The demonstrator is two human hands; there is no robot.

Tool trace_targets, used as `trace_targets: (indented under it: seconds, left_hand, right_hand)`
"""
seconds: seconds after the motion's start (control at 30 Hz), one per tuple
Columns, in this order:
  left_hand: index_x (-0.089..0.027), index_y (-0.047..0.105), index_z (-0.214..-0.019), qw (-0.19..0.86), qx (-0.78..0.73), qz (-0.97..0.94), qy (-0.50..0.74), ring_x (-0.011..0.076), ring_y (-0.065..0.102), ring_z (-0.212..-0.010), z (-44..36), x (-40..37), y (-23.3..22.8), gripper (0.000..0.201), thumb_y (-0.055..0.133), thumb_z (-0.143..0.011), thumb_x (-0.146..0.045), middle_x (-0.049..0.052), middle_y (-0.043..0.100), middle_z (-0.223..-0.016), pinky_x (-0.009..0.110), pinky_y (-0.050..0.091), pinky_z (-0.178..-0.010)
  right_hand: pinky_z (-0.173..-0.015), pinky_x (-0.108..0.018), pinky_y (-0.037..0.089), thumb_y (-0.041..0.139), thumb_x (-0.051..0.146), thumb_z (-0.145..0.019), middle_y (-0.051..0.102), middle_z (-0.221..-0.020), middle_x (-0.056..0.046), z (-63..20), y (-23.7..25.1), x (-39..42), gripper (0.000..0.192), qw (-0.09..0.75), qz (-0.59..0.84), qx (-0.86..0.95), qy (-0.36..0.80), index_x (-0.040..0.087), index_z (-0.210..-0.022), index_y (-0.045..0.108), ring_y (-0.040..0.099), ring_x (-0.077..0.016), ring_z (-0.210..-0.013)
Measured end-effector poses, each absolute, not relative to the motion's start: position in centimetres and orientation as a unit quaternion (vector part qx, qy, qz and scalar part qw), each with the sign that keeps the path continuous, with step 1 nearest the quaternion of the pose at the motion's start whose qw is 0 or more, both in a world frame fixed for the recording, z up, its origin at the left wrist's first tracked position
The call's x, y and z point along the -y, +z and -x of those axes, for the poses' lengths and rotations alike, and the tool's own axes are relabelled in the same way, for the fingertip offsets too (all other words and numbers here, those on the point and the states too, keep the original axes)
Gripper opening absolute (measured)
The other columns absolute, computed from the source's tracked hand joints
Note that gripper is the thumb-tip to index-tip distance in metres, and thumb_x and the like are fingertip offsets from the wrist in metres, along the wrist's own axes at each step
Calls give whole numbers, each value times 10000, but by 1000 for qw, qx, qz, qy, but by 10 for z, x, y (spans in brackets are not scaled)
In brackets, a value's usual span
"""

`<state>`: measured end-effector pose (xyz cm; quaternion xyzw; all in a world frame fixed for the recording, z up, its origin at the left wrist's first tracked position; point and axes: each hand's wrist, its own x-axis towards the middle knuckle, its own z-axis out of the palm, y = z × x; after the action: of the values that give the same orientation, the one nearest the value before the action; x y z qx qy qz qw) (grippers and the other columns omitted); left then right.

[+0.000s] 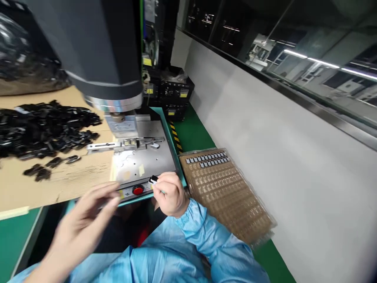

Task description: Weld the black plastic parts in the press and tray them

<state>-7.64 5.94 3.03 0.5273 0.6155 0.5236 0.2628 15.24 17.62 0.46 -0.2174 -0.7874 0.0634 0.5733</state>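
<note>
small blk-and-white pc (153,179) is in the r hand (171,195), pinched btwn thumb and fingertips, just above the front edge of the metal plate (150,162). prob v light, stiff, hard plastic by the look; smooth faces may slip, and thin edges could chip or scratch, so a light grip on the side edges is best, faces left free. the free end sticks out to the l of the fingertips, blk on top, white below; long axis seems to run approx l-r, tilted a bit, but the fingers hide the rest, so can't tell exactly.

l hand (85,216) is blurred, thumb and fingers apart, nothing seen btwn them; it's l of the red button (138,190), which sits btwn the two hands. farther back on the plate, a similar white pc (154,145) lies by the metal fixture (129,144), long axis approx l-r, under the machine head (108,59).

to the r, clear tray (232,204) w/ two part rows of white pcs (207,158) at its far end, long axes approx near-far. far l, a heap of blk parts (44,127) on cardboard (85,173).
</note>
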Motion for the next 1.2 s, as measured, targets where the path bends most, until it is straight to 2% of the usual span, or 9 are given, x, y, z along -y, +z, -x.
trace_targets:
  seconds: [0.07, 0.17, 0.27, 0.4, 0.53, 0.8, 1.2]
  left_hand:
    - [-285, 789, -1301, 321, -585, -519, 534, 249, 744, -1181, 61, -65, 26, 385, 774, -982, -500, 80, 757, -1332, 362, 638, -1040]
    - [-289, 822, -1241, 359, -540, -513, 563, 244, 752, -1205, 43, -73, 22, 299, 779, -991, -445, 82, 770, -1333, 358, 640, -1058]
    - [-289, 850, -1142, 346, -524, -513, 586, 235, 762, -1186, 41, -73, 19, 207, 788, -988, -414, 71, 791, -1282, 355, 645, -1058]
    - [-284, 861, -1091, 330, -528, -518, 586, 237, 775, -1153, 49, -67, 15, 188, 785, -991, -424, 75, 805, -1245, 359, 660, -1030]
    - [-284, 867, -1086, 323, -527, -522, 588, 233, 780, -1146, 53, -65, 12, 195, 780, -994, -432, 77, 811, -1229, 364, 658, -1046]
    - [-302, 867, -1102, 327, -518, -521, 595, 209, 776, -1146, 59, -64, 6, 174, 771, -1004, -408, 62, 809, -1233, 335, 648, -1056]
    - [-303, 861, -1138, 331, -523, -523, 586, 225, 759, -1179, 62, -63, -1, 190, 756, -1015, -403, 64, 796, -1258, 371, 637, -1088]
  right_hand:
    - [-907, -374, 697, 733, 4, -930, 683, -1111, -54, -141, 5, -167, 475, 567, 184, 799, 80, 275, -1297, 602, 730, -211, -1074]
    - [-915, -389, 702, 724, 24, -947, 694, -1134, -50, -133, 6, -156, 477, 554, 171, 810, 90, 291, -1318, 589, 743, -216, -1100]
    - [-912, -402, 701, 729, 30, -946, 708, -1152, -49, -131, 7, -150, 502, 543, 167, 817, 100, 309, -1337, 583, 748, -223, -1107]
    - [-904, -409, 700, 746, 24, -931, 722, -1153, -40, -128, 8, -148, 545, 541, 158, 819, 106, 340, -1349, 593, 746, -228, -1103]
    - [-912, -420, 699, 739, 25, -933, 731, -1157, -40, -124, 7, -147, 561, 535, 153, 824, 105, 348, -1368, 592, 750, -234, -1113]
    - [-848, -432, 715, 693, 56, -980, 726, -1087, -41, -116, 6, -146, 442, 523, 158, 834, 72, 335, -1305, 585, 767, -237, -1056]
    - [-899, -417, 692, 722, 24, -937, 735, -1108, -44, -113, -6, -147, 528, 520, 159, 833, 99, 332, -1345, 587, 755, -234, -1076]
